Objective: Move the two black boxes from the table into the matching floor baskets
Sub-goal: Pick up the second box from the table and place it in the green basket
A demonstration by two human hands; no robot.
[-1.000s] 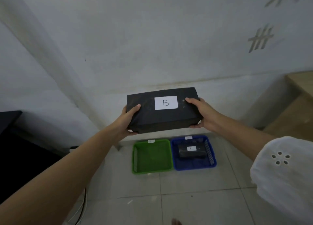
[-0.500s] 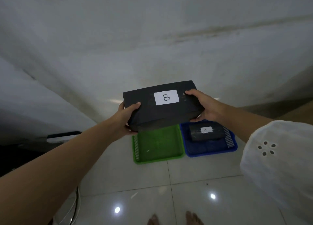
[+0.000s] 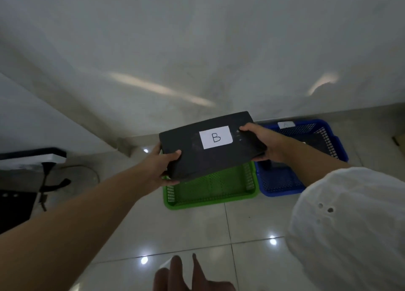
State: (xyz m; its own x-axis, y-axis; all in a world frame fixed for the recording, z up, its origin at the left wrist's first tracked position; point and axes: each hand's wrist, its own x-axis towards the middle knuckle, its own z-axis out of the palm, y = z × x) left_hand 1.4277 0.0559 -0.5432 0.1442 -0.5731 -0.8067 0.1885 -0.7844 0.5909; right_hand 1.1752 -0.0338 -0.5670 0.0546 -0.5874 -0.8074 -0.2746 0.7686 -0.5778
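Observation:
I hold a black box (image 3: 192, 157) with a white label marked B between both hands, above the far part of the green floor basket (image 3: 210, 192). My left hand (image 3: 163, 166) grips its left end and my right hand (image 3: 260, 141) grips its right end. The blue basket (image 3: 282, 183) stands just right of the green one, against the wall, with a white label on its far rim. A second black box (image 3: 317, 144) lies inside it, mostly hidden behind my right arm.
Glossy white floor tiles (image 3: 197, 229) lie in front of the baskets, and my feet (image 3: 188, 275) show at the bottom edge. A white wall (image 3: 197, 50) runs behind the baskets. Dark furniture and a cable (image 3: 43, 181) sit at the left.
The view has tilted down and closed in on the baskets. The B box has come lower, now hanging over the green basket. Both hands keep their grip.

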